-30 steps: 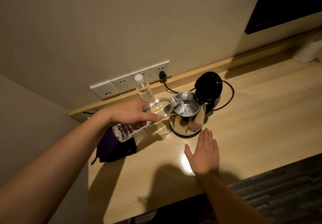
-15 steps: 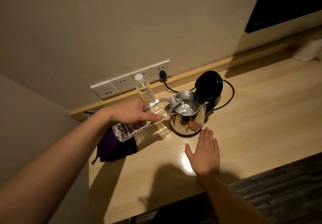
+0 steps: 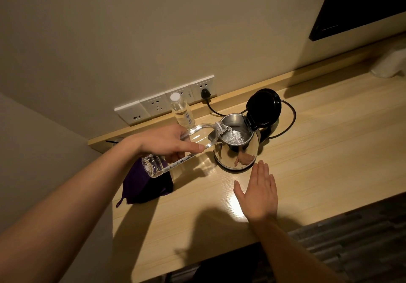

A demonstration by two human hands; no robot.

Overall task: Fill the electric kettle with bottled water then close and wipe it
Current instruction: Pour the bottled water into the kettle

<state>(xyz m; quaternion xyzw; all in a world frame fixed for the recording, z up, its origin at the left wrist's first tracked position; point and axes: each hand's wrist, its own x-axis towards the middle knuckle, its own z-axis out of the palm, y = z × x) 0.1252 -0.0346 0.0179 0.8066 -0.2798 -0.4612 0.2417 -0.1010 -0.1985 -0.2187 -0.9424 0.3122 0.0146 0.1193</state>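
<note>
Left grip (image 3: 167,145) clasps the tilted bottle (image 3: 198,136), pouring into the open kettle (image 3: 238,153) on the desk (image 3: 329,161) at the grip's 3 o'clock. Right grip (image 3: 259,194), flat and empty, is at the kettle's 6 o'clock.

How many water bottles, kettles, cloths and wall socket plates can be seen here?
Water bottles: 2 (pouring bottle, capped bottle)
Kettle: 1
Purple cloth: 1
Wall socket plates: 4
Total: 8
</note>
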